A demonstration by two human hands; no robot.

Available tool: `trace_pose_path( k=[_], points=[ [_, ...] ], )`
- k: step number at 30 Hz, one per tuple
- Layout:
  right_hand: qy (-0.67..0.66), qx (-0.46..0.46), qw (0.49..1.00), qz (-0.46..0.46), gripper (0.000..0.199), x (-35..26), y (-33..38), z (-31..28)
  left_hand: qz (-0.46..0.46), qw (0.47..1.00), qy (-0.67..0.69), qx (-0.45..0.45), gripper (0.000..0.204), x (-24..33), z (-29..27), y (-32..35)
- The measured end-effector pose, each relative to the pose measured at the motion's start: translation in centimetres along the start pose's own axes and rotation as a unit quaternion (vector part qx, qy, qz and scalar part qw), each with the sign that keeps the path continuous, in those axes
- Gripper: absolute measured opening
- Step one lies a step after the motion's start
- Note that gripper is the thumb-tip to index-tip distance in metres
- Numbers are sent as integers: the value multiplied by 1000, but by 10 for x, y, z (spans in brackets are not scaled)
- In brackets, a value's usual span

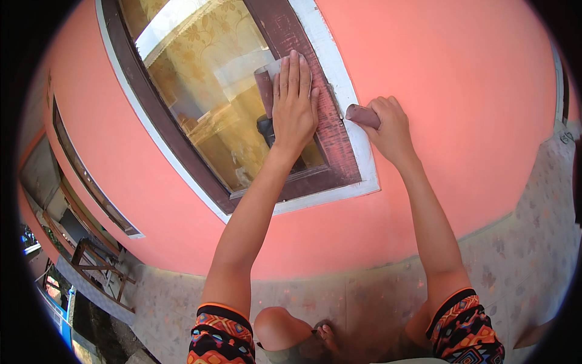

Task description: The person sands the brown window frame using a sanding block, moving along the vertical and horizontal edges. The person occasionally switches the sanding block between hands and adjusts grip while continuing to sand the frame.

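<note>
Gripping a rolled brown sheet in the curled right hand, near the white border; pressing a second brown sheet, with fingers straight and flat, under the left hand, up and left of that grip, onto the scuffed window frame, with the glass pane to the left beyond. Judged as mid-sanding on the upright, from reddish scuffs above and below the left hand. Likely calls next for even strokes along the upright, keeping the curled edge clear of the glass.
</note>
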State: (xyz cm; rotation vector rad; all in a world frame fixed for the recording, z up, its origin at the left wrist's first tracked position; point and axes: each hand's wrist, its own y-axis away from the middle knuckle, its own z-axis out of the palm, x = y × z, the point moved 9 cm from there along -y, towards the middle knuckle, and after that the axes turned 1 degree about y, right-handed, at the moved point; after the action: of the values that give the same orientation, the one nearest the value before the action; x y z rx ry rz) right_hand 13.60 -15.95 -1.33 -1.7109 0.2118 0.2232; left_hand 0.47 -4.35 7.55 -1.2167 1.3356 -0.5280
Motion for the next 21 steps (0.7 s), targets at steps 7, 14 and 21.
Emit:
trace_pose_path(
  k=[7,14,21],
  points=[
    [6,8,1000,6,28,1,3,2,28,998,-35,47,59,-25,2,-72],
    [-22,8,1000,2,23,0,1,-2,3,1000,16,-6,54,8,-3,-14],
    [-56,-8,998,-9,22,4,4,-3,-355,808,470,-7,48,-45,-30,44]
  ],
)
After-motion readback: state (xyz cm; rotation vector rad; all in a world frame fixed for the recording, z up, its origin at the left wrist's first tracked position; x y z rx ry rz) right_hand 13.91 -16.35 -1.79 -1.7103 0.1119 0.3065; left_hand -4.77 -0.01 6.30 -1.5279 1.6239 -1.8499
